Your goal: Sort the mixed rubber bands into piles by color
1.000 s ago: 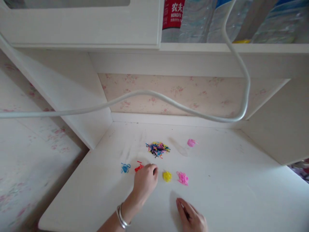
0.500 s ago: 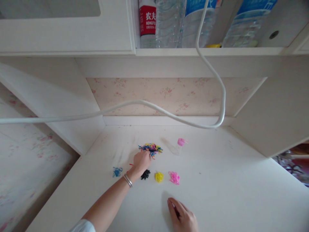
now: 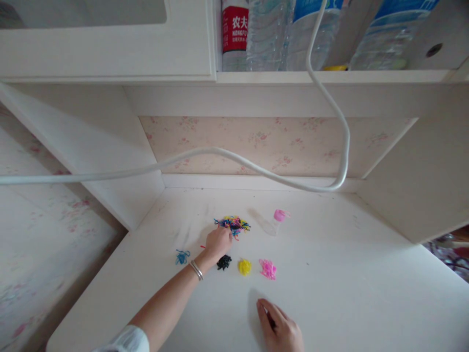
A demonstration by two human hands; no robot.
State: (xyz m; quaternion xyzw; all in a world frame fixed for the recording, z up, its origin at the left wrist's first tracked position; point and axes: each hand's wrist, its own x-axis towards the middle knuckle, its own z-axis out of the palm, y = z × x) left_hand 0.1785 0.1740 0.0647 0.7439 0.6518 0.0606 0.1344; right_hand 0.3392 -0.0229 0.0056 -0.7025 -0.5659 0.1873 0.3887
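Observation:
My left hand (image 3: 219, 241), wearing silver bangles, reaches to the near edge of a mixed pile of thin, stringy coloured pieces (image 3: 238, 224) that look like small rubber bands. Its fingers are curled and pressed together in the pile; their tips are hidden. Closer to me lie sorted heaps: blue (image 3: 182, 256), black (image 3: 223, 262), yellow (image 3: 244, 267) and pink (image 3: 268, 269). A bit of red (image 3: 202, 247) shows beside my left wrist, mostly covered. My right hand (image 3: 280, 325) rests near the front, thumb and forefinger pinched together; whether anything is between them is unclear.
A small clear bottle with a pink cap (image 3: 279, 216) lies right of the mixed pile. Across the view, above the white tabletop (image 3: 348, 293), runs a white cable (image 3: 234, 155). An overhead shelf (image 3: 330, 77) holds water bottles (image 3: 269, 39). Side panels flank the desk.
The view has shifted slightly, so everything appears a little farther right. My left hand stays at the mixed pile with its fingers curled; my right hand keeps its pinch.

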